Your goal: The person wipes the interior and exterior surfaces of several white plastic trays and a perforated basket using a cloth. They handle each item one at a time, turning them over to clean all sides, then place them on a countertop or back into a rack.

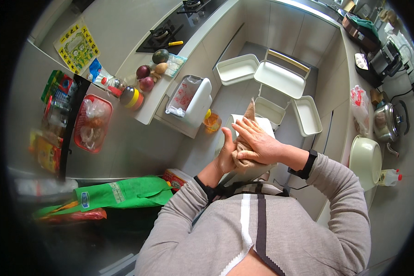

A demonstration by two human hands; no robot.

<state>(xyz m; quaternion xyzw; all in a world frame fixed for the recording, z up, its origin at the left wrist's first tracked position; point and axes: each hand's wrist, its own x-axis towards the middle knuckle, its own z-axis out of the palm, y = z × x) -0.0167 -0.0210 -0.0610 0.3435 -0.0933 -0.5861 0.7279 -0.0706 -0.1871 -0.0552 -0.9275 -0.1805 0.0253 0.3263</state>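
Note:
My left hand [227,151] and my right hand [260,143] press a bunched brown cloth [243,153] between their palms, in front of my torso. The fingers of both hands are fairly straight, and a pointed end of the cloth sticks up beyond my right fingertips. Under and behind the hands stands a white, box-like object [266,125], mostly hidden by them. Past it, a tiered rack with a wooden handle [288,60] holds white trays [279,78] that spread out to several sides.
A white bin [199,102] hangs at the left cabinet; an oil bottle [212,121] stands below it. Onions [146,84] and sauce bottles [131,98] lie or stand on the left counter, near a gas hob [169,32]. The right counter holds a green basin [365,162] and a steel kettle [386,122].

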